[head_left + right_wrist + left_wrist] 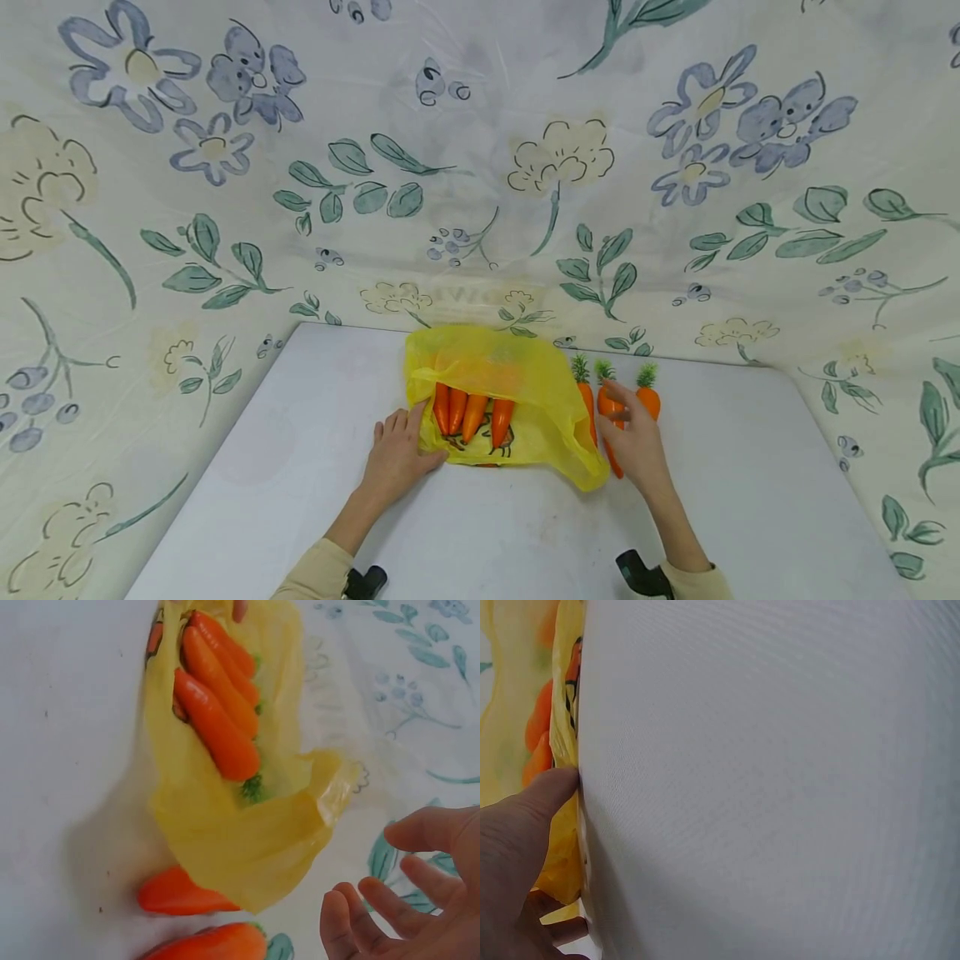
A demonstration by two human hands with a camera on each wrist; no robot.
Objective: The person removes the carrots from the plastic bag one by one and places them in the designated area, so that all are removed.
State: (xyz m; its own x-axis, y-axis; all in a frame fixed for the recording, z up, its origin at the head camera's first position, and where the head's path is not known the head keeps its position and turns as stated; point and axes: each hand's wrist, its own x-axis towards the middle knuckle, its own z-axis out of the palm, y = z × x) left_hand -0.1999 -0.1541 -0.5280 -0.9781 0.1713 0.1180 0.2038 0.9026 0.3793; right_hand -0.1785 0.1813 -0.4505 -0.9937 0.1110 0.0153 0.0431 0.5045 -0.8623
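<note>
A yellow plastic bag [543, 425] lies on the white table, its mouth towards me. Several orange toy carrots [474, 417] sit side by side inside, their green tops deeper in the bag [251, 787]. My left hand [397, 454] rests at the bag's left edge with fingers extended, the thumb [551, 787] touching the plastic near the tabletop. To the right of the bag, my right hand [636, 437] hovers over a carrot [611, 408], fingers spread and holding nothing. Another carrot [648, 402] lies to its right, and one [583, 392] is partly covered by the bag's right side.
The white table [300, 400] ends at a floral cloth [465, 192] hanging behind it and along both sides. Dark wrist devices [643, 575] show near both sleeves at the front.
</note>
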